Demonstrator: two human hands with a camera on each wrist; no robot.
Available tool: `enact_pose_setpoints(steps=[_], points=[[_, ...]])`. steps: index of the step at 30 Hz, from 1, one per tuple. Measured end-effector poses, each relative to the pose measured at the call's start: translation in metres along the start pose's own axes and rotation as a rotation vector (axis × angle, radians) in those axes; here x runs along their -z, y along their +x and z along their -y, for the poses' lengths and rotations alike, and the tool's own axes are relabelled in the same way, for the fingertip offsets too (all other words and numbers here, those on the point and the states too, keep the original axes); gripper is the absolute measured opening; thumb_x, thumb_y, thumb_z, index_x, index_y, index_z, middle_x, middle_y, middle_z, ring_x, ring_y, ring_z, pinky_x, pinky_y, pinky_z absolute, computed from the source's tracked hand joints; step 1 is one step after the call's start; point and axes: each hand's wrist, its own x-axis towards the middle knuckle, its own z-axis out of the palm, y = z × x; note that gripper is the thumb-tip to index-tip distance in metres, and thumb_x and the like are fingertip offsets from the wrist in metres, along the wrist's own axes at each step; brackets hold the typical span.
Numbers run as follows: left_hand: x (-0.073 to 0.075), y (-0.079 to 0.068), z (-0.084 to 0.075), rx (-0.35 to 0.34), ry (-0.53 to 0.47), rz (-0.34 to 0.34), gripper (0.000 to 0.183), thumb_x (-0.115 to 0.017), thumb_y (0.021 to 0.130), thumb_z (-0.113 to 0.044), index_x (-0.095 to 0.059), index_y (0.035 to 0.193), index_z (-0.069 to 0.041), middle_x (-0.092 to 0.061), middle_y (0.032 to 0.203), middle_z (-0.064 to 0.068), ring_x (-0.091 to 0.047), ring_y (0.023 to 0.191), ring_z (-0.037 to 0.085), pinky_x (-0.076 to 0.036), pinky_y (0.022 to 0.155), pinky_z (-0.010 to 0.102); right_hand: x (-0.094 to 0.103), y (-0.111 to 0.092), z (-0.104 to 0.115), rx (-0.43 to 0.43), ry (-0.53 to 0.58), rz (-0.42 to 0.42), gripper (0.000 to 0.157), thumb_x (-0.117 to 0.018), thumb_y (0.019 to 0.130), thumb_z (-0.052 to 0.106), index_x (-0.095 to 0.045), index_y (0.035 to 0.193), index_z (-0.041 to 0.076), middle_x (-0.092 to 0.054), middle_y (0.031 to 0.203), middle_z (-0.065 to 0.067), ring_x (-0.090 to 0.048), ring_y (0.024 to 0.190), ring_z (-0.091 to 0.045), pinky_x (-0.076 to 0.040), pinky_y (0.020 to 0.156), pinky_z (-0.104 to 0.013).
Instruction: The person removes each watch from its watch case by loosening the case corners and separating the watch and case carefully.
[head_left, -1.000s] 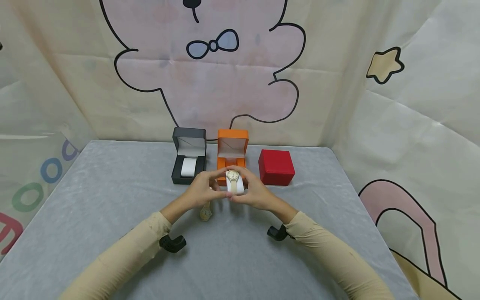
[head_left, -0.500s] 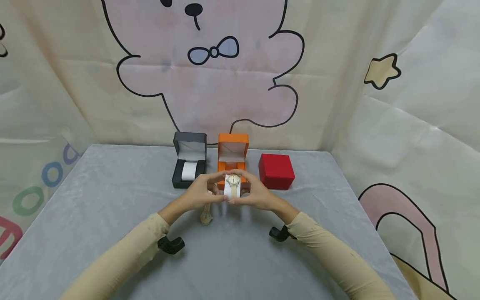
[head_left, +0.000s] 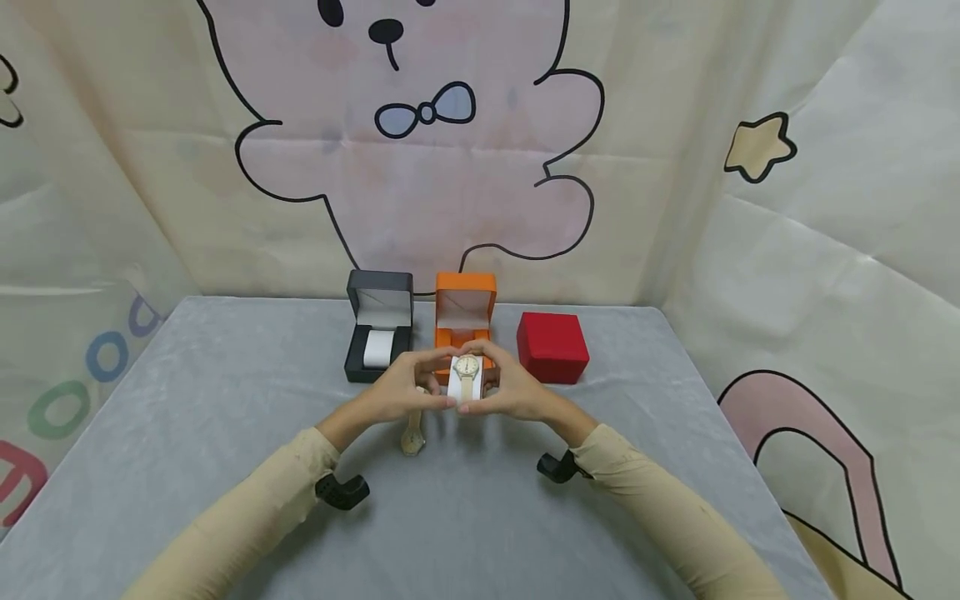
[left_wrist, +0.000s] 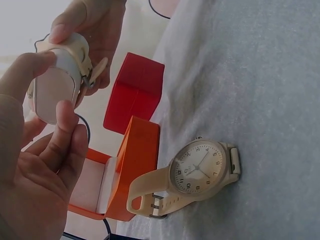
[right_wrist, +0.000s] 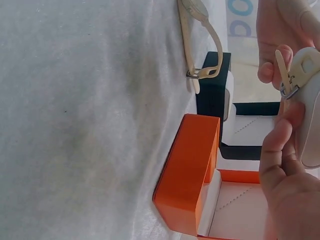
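Both hands hold a white watch cushion (left_wrist: 55, 90) up over the table, one at each side. My left hand (head_left: 397, 390) pinches it between thumb and fingers, and so does my right hand (head_left: 519, 390). A cream-strapped watch (head_left: 467, 367) is wrapped around the cushion, its dial towards the head camera. From the wrist views, the strap's free end (right_wrist: 283, 67) sticks out by the metal buckle (right_wrist: 290, 91). A second cream watch (left_wrist: 197, 167) lies on the cloth below my left hand, its strap buckled in a loop.
Behind the hands stand an open black box (head_left: 358, 350) with a white cushion (head_left: 378, 348) inside and an open orange box (head_left: 465, 287), partly hidden by the hands. Right of them sits a closed red box (head_left: 553, 346). A grey cloth (head_left: 465, 517) covers the table.
The cushion has turned slightly to face the head camera more squarely, and the fingers have shifted a little on it. The whole head view has drifted, with everything sitting lower.
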Motion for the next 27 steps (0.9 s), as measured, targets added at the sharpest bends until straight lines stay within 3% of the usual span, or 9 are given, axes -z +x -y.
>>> enact_pose_setpoints(steps=[3, 6, 10, 14, 18, 21, 24, 25, 27], points=[[-0.002, 0.000, 0.001, -0.001, -0.006, -0.008, 0.074, -0.080, 0.084, -0.009, -0.046, 0.150, -0.004, -0.068, 0.081, 0.009, -0.060, 0.068, 0.010, -0.054, 0.065, 0.027, 0.000, -0.001, 0.001, -0.014, -0.011, 0.003, 0.069, -0.085, 0.079, 0.011, -0.045, 0.135, 0.015, -0.055, 0.121, -0.009, -0.067, 0.078, -0.021, -0.057, 0.071, -0.030], [-0.003, 0.000, 0.001, 0.000, -0.012, -0.030, 0.075, -0.080, 0.084, -0.009, -0.046, 0.151, -0.004, -0.068, 0.082, 0.015, -0.060, 0.069, 0.011, -0.054, 0.064, 0.028, 0.000, -0.002, 0.002, -0.028, -0.024, -0.009, 0.069, -0.085, 0.080, 0.014, -0.044, 0.134, 0.017, -0.056, 0.118, -0.009, -0.065, 0.072, -0.019, -0.057, 0.067, -0.029], [-0.003, -0.001, 0.001, 0.000, 0.002, -0.086, 0.074, -0.081, 0.085, -0.012, -0.047, 0.151, -0.007, -0.071, 0.114, 0.022, -0.062, 0.070, 0.012, -0.054, 0.065, 0.028, -0.002, -0.002, 0.004, -0.029, -0.045, -0.047, 0.073, -0.084, 0.082, 0.013, -0.042, 0.141, 0.019, -0.055, 0.126, -0.009, -0.064, 0.071, -0.019, -0.057, 0.067, -0.028], [-0.003, -0.001, -0.002, 0.021, 0.051, -0.135, 0.074, -0.082, 0.086, -0.020, -0.047, 0.151, -0.014, -0.060, 0.141, 0.018, -0.062, 0.070, 0.014, -0.053, 0.065, 0.028, -0.006, -0.002, 0.007, -0.002, -0.091, -0.078, 0.081, -0.083, 0.083, 0.012, -0.039, 0.151, 0.019, -0.049, 0.145, -0.007, -0.065, 0.089, -0.021, -0.059, 0.076, -0.030], [-0.004, 0.001, -0.004, 0.057, 0.120, -0.138, 0.078, -0.083, 0.086, -0.031, -0.045, 0.153, -0.016, -0.064, 0.136, 0.012, -0.063, 0.073, 0.014, -0.054, 0.066, 0.028, -0.009, -0.002, 0.008, 0.017, -0.138, -0.126, 0.080, -0.083, 0.084, 0.014, -0.041, 0.152, 0.018, -0.048, 0.150, -0.005, -0.061, 0.103, -0.023, -0.058, 0.082, -0.032], [-0.005, 0.001, -0.006, 0.084, 0.170, -0.131, 0.082, -0.084, 0.083, -0.035, -0.045, 0.153, -0.018, -0.073, 0.110, 0.010, -0.064, 0.073, 0.013, -0.054, 0.065, 0.028, -0.010, -0.003, 0.009, 0.008, -0.163, -0.136, 0.078, -0.082, 0.085, 0.015, -0.042, 0.152, 0.019, -0.048, 0.150, -0.004, -0.058, 0.106, -0.022, -0.056, 0.083, -0.030], [-0.005, 0.000, -0.007, 0.085, 0.187, -0.118, 0.083, -0.085, 0.082, -0.033, -0.045, 0.153, -0.017, -0.072, 0.088, 0.009, -0.063, 0.069, 0.013, -0.052, 0.062, 0.027, -0.011, -0.004, 0.009, -0.004, -0.181, -0.116, 0.078, -0.080, 0.085, 0.015, -0.041, 0.153, 0.019, -0.051, 0.145, -0.005, -0.057, 0.102, -0.021, -0.054, 0.079, -0.028], [-0.005, 0.000, -0.008, 0.080, 0.184, -0.113, 0.083, -0.086, 0.082, -0.031, -0.045, 0.153, -0.016, -0.071, 0.087, 0.009, -0.063, 0.068, 0.013, -0.051, 0.060, 0.026, -0.011, -0.005, 0.008, -0.006, -0.182, -0.108, 0.078, -0.080, 0.085, 0.014, -0.041, 0.153, 0.020, -0.052, 0.143, -0.005, -0.058, 0.100, -0.020, -0.054, 0.078, -0.027], [-0.005, -0.001, -0.008, 0.058, 0.156, -0.103, 0.081, -0.085, 0.083, -0.027, -0.046, 0.153, -0.013, -0.073, 0.100, 0.010, -0.063, 0.068, 0.014, -0.052, 0.059, 0.026, -0.011, -0.005, 0.009, -0.004, -0.178, -0.091, 0.078, -0.078, 0.085, 0.010, -0.040, 0.153, 0.020, -0.053, 0.139, -0.006, -0.060, 0.095, -0.021, -0.053, 0.075, -0.026]])
